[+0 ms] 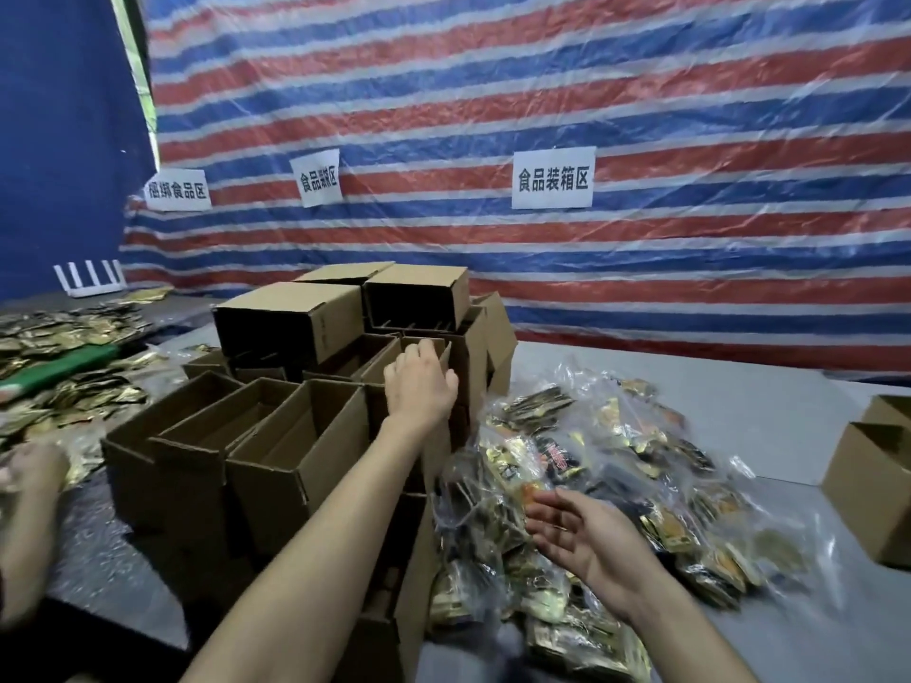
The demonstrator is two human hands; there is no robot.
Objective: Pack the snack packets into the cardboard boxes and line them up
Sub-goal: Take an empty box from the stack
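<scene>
Reaches forward with the left hand (419, 382) into the stack of cardboard boxes (276, 436) in the middle of the grey tabletop (739, 426) — fingers (411, 357) curled over the rim of one open box (429, 343) partway up the stack, thumb against its upright flap. Holds the right hand (577, 534) just above the snack packets (616, 465), palm turned inward, fingers loosely spread and gripping nothing. Finds those packets heaped in clear plastic bags (641, 411) right of the stack, pressed against its side. Sees loose gold packets (64, 347) spread at far left with another person's hand (34, 468) beside them, two further boxes (872, 480) at the right edge — and three paper signs (552, 178) on the striped tarp (690, 91) behind.
</scene>
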